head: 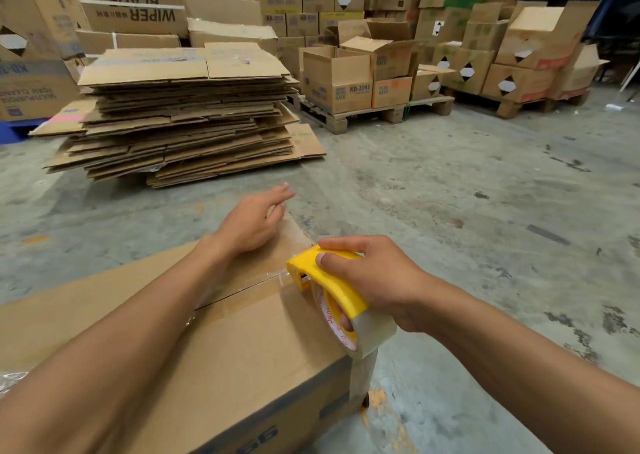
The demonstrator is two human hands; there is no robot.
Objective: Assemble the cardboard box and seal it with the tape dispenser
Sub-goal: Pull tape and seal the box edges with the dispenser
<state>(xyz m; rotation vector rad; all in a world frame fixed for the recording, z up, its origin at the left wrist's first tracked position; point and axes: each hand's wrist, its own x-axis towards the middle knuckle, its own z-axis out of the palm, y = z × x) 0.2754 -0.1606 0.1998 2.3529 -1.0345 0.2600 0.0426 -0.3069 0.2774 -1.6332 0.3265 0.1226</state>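
A brown cardboard box (242,343) stands on the floor in front of me with its top flaps folded shut. Clear tape runs along the centre seam toward the box's right edge. My right hand (374,280) grips a yellow tape dispenser (329,280) holding a roll of clear tape, pressed at the box's right edge where the seam ends. My left hand (252,218) lies palm down on the far flap near the far corner, fingers spread and holding nothing.
A tall stack of flattened cardboard sheets (187,114) lies on the concrete floor ahead left. Wooden pallets (374,114) with many stacked and open boxes line the back. Bare concrete floor (467,194) stretches to the right.
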